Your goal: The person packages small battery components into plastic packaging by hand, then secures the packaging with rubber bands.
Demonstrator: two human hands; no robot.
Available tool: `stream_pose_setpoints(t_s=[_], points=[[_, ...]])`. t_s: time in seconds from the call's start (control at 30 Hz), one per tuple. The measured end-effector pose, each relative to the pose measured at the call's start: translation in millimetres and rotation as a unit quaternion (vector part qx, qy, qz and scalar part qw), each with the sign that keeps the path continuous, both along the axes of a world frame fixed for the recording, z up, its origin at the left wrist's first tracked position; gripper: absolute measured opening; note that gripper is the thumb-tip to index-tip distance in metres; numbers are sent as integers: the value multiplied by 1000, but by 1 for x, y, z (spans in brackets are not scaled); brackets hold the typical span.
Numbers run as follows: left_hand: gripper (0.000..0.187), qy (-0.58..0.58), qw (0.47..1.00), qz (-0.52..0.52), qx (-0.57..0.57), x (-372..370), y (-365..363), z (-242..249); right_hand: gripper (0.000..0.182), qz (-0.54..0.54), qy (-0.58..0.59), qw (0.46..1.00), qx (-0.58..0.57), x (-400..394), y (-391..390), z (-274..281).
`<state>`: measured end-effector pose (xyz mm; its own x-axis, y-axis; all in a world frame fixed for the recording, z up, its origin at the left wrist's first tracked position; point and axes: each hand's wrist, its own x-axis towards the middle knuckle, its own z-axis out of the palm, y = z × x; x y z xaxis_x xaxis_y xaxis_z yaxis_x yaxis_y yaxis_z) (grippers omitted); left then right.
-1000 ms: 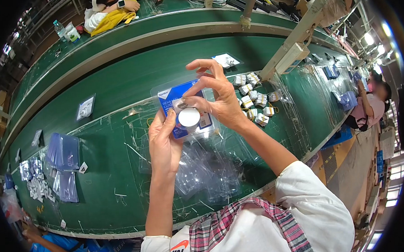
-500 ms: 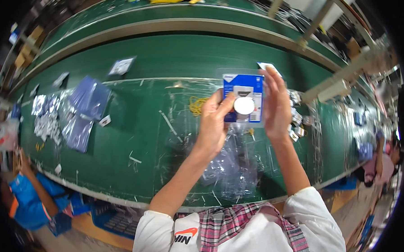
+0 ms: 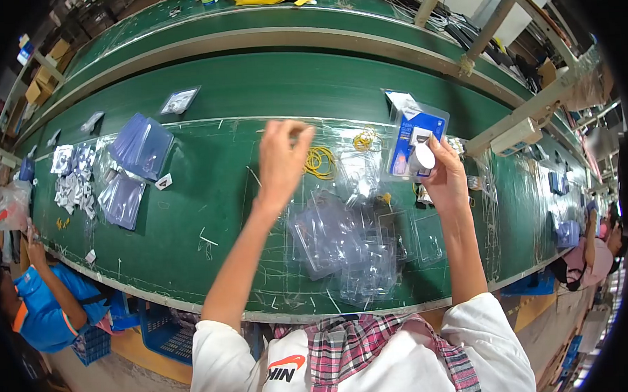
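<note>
My right hand (image 3: pixel 447 174) grips a blister pack (image 3: pixel 418 139) with a blue printed card and a round white piece, its thumb pressed on the front. The pack is tilted over the far part of the work table. My left hand (image 3: pixel 282 161) is raised over the table with its fingers loosely curled and the thumb apart; nothing shows in it. Just right of it lies a bundle of yellow loops (image 3: pixel 319 162), with a smaller yellow bundle (image 3: pixel 365 139) beyond. Between my forearms lies a pile of clear plastic blister shells (image 3: pixel 337 240).
Stacked clear sleeves (image 3: pixel 141 147) and a heap of small white pieces (image 3: pixel 76 196) lie on the left. Packed items (image 3: pixel 181 100) sit on the green belt (image 3: pixel 253 79). A metal post (image 3: pixel 528 120) stands at right. Another person in a blue shirt (image 3: pixel 49 309) sits at left.
My left hand has let go of the blister pack and moved left. My right hand now holds the pack alone, shifted right and tilted. Packs on the belt have slid slightly left.
</note>
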<state>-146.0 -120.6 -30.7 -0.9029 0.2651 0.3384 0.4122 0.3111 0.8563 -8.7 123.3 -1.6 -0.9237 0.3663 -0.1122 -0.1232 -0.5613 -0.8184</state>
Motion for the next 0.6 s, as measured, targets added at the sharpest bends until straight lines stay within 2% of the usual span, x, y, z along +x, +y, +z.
stream_pose_setpoints(t_s=[0.07, 0.17, 0.2, 0.27, 0.3, 0.37, 0.43, 0.53, 0.6], points=[[37, 43, 969, 59, -237, -19, -11, -27, 20, 6, -10, 1000, 3, 5, 0, 0], [35, 25, 927, 41, -372, -27, -9, -50, 21, 17, -17, 1000, -1, 5, -8, 0], [31, 40, 935, 40, -351, -28, -9, -49, 18, 15, -23, 1000, -3, 5, -12, 4], [29, -4, 961, 32, -276, -34, -11, -46, 18, 28, -14, 1000, -5, 7, -7, 0], [28, -26, 971, 27, -238, -35, -11, -39, 21, 43, -7, 999, -15, 8, -3, -4], [23, 6, 986, 7, -167, -41, -13, -28, 29, 75, 8, 997, -34, 8, 5, -7], [19, -8, 992, -27, -120, -31, -12, 10, 36, 109, 5, 994, -14, 0, -1, 1], [18, 62, 991, -64, -104, -9, -2, 48, 41, 178, 12, 984, 8, -21, -16, 6], [18, 68, 989, -97, -93, 5, 1, 61, 43, 234, 22, 972, 23, -34, -29, 10]])
